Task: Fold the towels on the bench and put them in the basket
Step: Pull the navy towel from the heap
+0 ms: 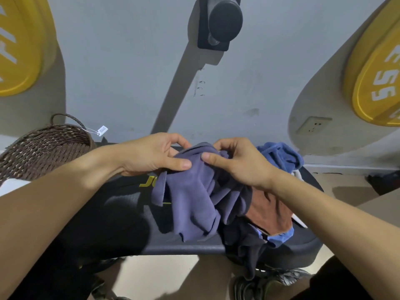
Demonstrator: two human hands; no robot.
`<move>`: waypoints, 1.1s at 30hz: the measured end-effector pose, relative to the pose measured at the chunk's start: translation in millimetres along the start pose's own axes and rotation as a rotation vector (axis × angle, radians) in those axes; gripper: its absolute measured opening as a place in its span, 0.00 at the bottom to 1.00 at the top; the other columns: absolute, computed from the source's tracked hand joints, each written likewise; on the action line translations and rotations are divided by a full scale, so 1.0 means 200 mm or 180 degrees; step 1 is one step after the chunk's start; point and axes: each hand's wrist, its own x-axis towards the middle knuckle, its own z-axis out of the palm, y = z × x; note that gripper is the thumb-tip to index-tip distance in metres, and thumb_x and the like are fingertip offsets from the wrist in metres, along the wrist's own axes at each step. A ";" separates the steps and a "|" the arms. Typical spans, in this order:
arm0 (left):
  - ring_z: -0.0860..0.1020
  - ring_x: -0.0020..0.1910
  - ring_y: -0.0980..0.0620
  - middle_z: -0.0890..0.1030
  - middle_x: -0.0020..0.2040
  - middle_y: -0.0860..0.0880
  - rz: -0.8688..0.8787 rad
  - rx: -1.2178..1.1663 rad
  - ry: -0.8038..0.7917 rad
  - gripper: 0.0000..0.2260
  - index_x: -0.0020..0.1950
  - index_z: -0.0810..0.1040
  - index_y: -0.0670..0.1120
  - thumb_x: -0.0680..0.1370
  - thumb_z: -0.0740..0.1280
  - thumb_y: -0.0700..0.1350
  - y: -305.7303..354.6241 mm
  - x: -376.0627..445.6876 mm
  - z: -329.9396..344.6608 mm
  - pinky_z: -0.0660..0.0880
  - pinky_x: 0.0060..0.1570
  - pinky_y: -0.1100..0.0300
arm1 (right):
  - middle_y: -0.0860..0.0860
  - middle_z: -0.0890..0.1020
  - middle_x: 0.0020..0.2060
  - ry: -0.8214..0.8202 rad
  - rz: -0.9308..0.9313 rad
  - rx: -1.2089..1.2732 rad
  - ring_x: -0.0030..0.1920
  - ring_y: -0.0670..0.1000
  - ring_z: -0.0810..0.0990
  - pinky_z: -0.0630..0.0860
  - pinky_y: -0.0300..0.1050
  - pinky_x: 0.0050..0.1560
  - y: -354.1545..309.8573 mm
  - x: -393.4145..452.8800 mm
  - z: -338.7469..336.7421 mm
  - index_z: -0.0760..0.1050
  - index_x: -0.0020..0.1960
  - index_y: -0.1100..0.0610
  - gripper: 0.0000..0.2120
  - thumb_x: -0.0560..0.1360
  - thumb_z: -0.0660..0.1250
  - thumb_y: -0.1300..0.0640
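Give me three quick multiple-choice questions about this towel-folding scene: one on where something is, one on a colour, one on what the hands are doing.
1. Where is the wicker basket?
A. left end of the bench
B. on the floor
C. right end

2. What colour is the towel being handled?
A. orange
B. purple
C. white

3. How is the purple towel held?
A. lying untouched
B. one hand only
C. pinched by both hands

Answers:
1. A, it sits beside the left forearm.
2. B, the orange towel lies in the pile underneath.
3. C, the left hand and right hand both grip its top edge.
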 end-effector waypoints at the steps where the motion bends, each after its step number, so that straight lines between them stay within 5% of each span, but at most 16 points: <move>1: 0.79 0.49 0.38 0.82 0.48 0.32 -0.0101 0.0157 0.0028 0.23 0.58 0.73 0.41 0.68 0.78 0.45 0.00 -0.01 -0.02 0.70 0.57 0.32 | 0.51 0.81 0.34 0.0053 0.0079 0.0118 0.36 0.47 0.77 0.76 0.47 0.42 0.00 0.00 -0.01 0.80 0.40 0.57 0.10 0.75 0.73 0.52; 8: 0.81 0.50 0.44 0.83 0.55 0.36 -0.0483 0.0834 -0.0152 0.18 0.57 0.80 0.36 0.74 0.73 0.47 -0.02 -0.06 -0.14 0.76 0.54 0.50 | 0.54 0.84 0.37 0.0422 0.0512 0.0569 0.37 0.49 0.82 0.79 0.43 0.41 0.04 0.01 -0.12 0.81 0.43 0.57 0.09 0.75 0.73 0.51; 13: 0.83 0.46 0.48 0.85 0.52 0.40 -0.0148 0.0242 0.0672 0.18 0.56 0.81 0.37 0.73 0.70 0.48 -0.02 -0.02 -0.17 0.80 0.45 0.60 | 0.55 0.83 0.38 0.0181 0.0793 0.0417 0.38 0.52 0.80 0.79 0.46 0.42 0.06 -0.01 -0.14 0.79 0.43 0.58 0.11 0.77 0.71 0.50; 17: 0.79 0.40 0.48 0.83 0.42 0.42 0.0197 -0.0051 0.1223 0.13 0.48 0.82 0.40 0.71 0.70 0.49 -0.02 0.01 -0.15 0.75 0.40 0.58 | 0.57 0.80 0.38 -0.0184 0.0899 0.0447 0.39 0.53 0.77 0.75 0.48 0.42 0.06 -0.02 -0.08 0.76 0.45 0.64 0.14 0.79 0.67 0.52; 21: 0.82 0.45 0.49 0.85 0.49 0.41 0.0109 -0.0394 0.1249 0.15 0.53 0.83 0.40 0.72 0.71 0.48 -0.01 0.02 -0.15 0.80 0.44 0.59 | 0.55 0.75 0.35 -0.0686 0.0875 -0.0811 0.36 0.52 0.73 0.73 0.49 0.40 0.11 -0.03 -0.01 0.73 0.44 0.63 0.17 0.80 0.66 0.49; 24: 0.83 0.44 0.49 0.85 0.49 0.41 0.0024 -0.0610 0.1036 0.12 0.55 0.82 0.39 0.77 0.69 0.45 0.00 0.03 -0.11 0.81 0.43 0.59 | 0.54 0.78 0.40 -0.0941 0.0867 -0.1321 0.43 0.54 0.77 0.76 0.48 0.47 0.16 -0.03 0.05 0.75 0.50 0.62 0.15 0.78 0.67 0.48; 28: 0.83 0.47 0.47 0.84 0.51 0.39 0.0014 -0.0694 0.0905 0.11 0.56 0.80 0.36 0.78 0.67 0.41 0.01 0.04 -0.08 0.81 0.48 0.58 | 0.56 0.72 0.59 -0.1740 0.0822 -0.2189 0.59 0.55 0.72 0.70 0.49 0.65 0.26 -0.03 0.14 0.70 0.58 0.53 0.17 0.75 0.70 0.46; 33: 0.80 0.41 0.48 0.82 0.43 0.41 0.0060 -0.0689 0.1084 0.07 0.47 0.81 0.40 0.79 0.66 0.43 0.00 0.06 -0.04 0.78 0.42 0.59 | 0.56 0.82 0.52 -0.1695 0.0595 -0.2261 0.53 0.58 0.79 0.74 0.44 0.51 0.39 -0.11 0.37 0.75 0.57 0.58 0.16 0.74 0.72 0.51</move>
